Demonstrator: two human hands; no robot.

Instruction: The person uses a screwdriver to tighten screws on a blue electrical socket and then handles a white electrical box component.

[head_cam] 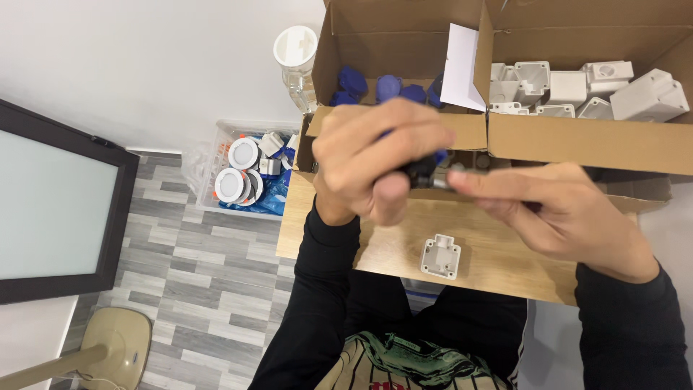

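Slippage looks the main risk: the left hand curls round a small blue-and-black plastic part above the wooden bench, the right hand pinching a thin metal piece against it; blur hides detail. One white plastic bracket lies near, two cardboard boxes far.

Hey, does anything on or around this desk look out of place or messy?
Nothing looks spilled or broken. One small white plastic housing lies alone on the wooden desk, apart from the cardboard box of similar white parts.

Small blue-black part, gripped midair
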